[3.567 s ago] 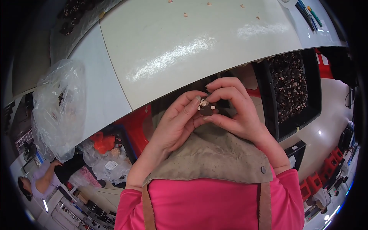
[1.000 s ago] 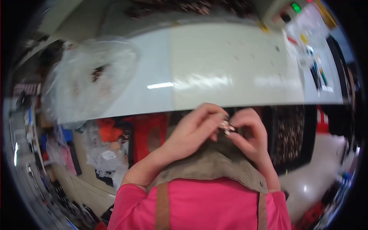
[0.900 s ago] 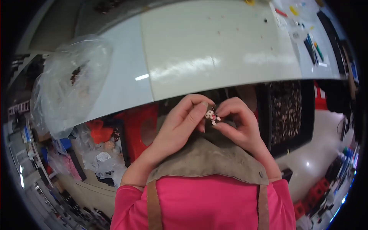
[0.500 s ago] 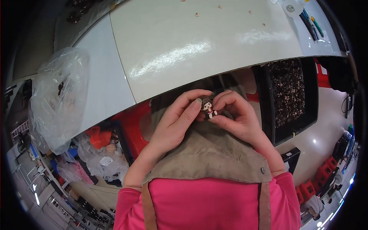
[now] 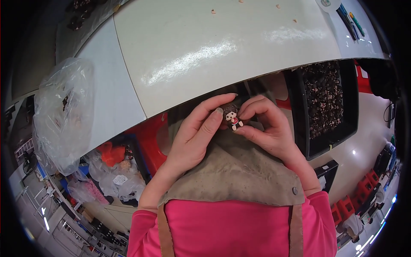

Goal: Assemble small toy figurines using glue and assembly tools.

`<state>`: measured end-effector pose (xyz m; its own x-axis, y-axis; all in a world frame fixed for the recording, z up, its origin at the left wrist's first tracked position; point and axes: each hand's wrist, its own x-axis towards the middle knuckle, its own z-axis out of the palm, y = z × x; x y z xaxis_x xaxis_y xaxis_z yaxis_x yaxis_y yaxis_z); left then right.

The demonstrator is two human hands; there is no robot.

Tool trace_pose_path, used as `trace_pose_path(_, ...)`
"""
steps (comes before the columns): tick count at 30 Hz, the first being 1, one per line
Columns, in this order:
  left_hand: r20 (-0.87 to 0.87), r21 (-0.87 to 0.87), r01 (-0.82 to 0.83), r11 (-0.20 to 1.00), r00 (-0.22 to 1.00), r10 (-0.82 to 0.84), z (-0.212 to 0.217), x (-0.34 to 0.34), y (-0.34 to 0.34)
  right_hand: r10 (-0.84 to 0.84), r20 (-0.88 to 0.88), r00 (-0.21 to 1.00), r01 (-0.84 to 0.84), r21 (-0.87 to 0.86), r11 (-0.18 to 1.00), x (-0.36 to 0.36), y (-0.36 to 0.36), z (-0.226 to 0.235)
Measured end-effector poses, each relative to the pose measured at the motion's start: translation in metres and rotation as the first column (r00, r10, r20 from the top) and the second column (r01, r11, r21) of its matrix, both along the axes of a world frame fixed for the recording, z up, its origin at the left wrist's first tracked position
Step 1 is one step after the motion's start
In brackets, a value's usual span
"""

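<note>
Between my two hands, over the brown apron [image 5: 239,171], is a small doll figurine [image 5: 232,117] with dark brown hair, a pale face and a bit of red on its front. My left hand [image 5: 199,132] grips the head side with thumb and fingers. On the other side, my right hand [image 5: 269,126] pinches the figurine near its body, thumb below and curled fingers above. The figurine's face points up toward me; its back is hidden by my fingers.
A white table [image 5: 205,51] with small pinkish scraps lies ahead. To the right, a black tray [image 5: 306,124] is filled with many small dark and pink pieces. A clear plastic bag [image 5: 64,124] hangs at the left table edge. Pens [image 5: 347,23] lie at far right.
The figurine has turned slightly between my fingers, so its face and front show more fully. My right fingers have shifted a little on it. The whole view has moved slightly.
</note>
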<state>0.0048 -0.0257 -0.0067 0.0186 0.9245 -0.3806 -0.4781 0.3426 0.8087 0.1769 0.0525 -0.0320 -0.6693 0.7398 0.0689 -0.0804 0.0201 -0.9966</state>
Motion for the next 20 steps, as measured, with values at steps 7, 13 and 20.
trace_pose_path(7,-0.028,0.054,0.005,0.999,1.000,-0.003,-0.0016,0.0012,0.0005,-0.031,-0.032,0.999,0.030,-0.035,0.999,-0.0016,-0.0026,-0.0027)
trace_pose_path(13,0.011,0.081,-0.018,0.997,1.000,0.017,-0.0030,0.0012,0.0011,-0.053,-0.061,0.997,0.046,-0.106,0.993,-0.0041,-0.0034,-0.0015)
trace_pose_path(20,0.069,0.095,-0.006,0.995,0.998,-0.001,-0.0062,-0.0013,0.0011,-0.017,-0.019,1.000,0.017,-0.019,1.000,-0.0044,0.0000,-0.0026)
